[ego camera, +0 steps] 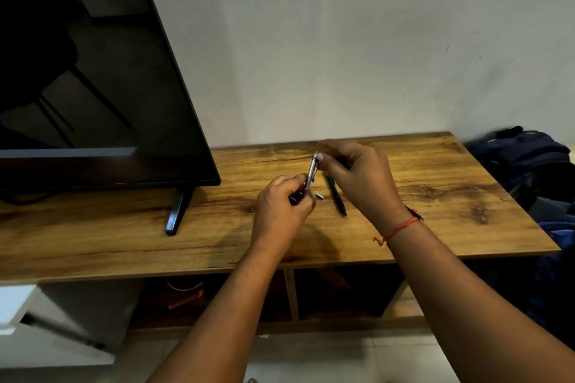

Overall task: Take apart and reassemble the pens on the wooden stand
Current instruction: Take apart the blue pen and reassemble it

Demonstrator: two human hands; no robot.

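The left hand (281,208) clamps a silver pen (311,172) steady so the right hand (357,177) can pinch and twist its top (small part (319,195) on tabletop (435,171)).

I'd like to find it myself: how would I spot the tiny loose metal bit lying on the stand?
On the wooden stand, look right of the television's foot. The small silver piece lies just left of the black pen. It is a short stub, far shorter than that pen.
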